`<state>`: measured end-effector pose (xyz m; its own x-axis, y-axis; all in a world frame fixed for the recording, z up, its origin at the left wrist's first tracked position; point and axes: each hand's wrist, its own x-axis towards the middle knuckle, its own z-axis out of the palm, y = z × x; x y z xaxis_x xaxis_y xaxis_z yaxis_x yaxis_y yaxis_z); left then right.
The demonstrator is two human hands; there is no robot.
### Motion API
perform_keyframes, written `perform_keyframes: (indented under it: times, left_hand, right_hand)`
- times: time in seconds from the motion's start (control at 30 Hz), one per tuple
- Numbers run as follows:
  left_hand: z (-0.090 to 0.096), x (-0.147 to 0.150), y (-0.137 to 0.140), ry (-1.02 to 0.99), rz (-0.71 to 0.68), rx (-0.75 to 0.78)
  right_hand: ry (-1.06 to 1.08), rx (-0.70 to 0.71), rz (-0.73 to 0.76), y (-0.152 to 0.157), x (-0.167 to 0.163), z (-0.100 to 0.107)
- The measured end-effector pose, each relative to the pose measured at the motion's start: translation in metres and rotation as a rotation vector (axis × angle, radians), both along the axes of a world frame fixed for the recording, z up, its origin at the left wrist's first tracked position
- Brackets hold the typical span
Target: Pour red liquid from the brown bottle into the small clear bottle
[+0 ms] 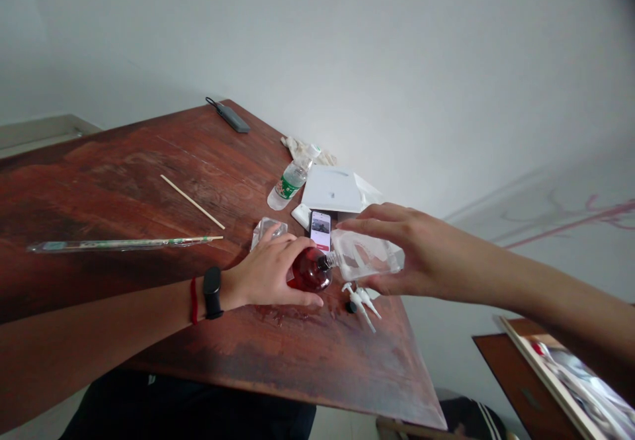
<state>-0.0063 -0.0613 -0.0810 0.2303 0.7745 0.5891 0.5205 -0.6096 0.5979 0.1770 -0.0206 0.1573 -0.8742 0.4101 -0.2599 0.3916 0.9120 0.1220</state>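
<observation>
Amber bottle point(312, 276), clasped in left grip point(270, 268). Clear bottle point(372, 256), tilted, grasped by right grip point(404, 248), neck at amber mouth. Beyond both grips: green-labelled bottle point(288, 187), lettering illegible; white box point(327, 185), small grey emblem; lit phone point(321, 226), text too small.

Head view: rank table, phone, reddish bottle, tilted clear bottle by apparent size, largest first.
1. Table
2. Clear bottle
3. Reddish bottle, partly hidden
4. Phone, lower end hidden

Visible area only.
</observation>
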Motion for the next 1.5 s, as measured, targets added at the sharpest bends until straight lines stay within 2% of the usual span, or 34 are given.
perform_keyframes:
  times: [1.07, 1.5]
  left_hand:
    - [-0.004, 0.001, 0.003, -0.04, 0.033, 0.04]
    - [-0.003, 0.001, 0.002, -0.042, 0.031, 0.054]
  right_hand:
    - [-0.112, 0.085, 0.025, -0.01, -0.024, 0.011]
    - [-0.148, 0.113, 0.011, -0.011, -0.028, 0.009]
